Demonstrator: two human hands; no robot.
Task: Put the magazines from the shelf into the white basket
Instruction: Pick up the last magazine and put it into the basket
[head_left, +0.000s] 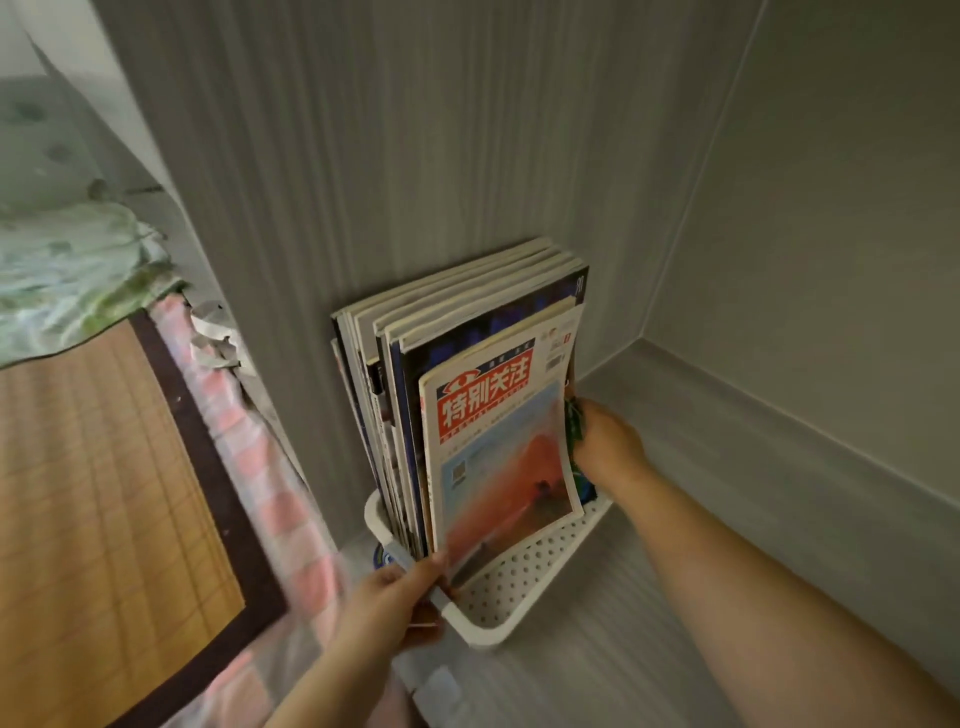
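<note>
Several magazines (467, 296) stand upright in the white basket (519, 577), frame centre | step: seating the front magazine (498, 452), its glossy, limp cover bowing | left hand (395, 597) grips the perforated plastic rim, lower centre | right hand (608, 441) at the cover's right edge, fingers hidden, grip cannot be told | next: probably release, stack kept upright

One white basket (519, 577), perhaps eight magazines (488, 415), two hands (387, 597) (608, 441).
</note>
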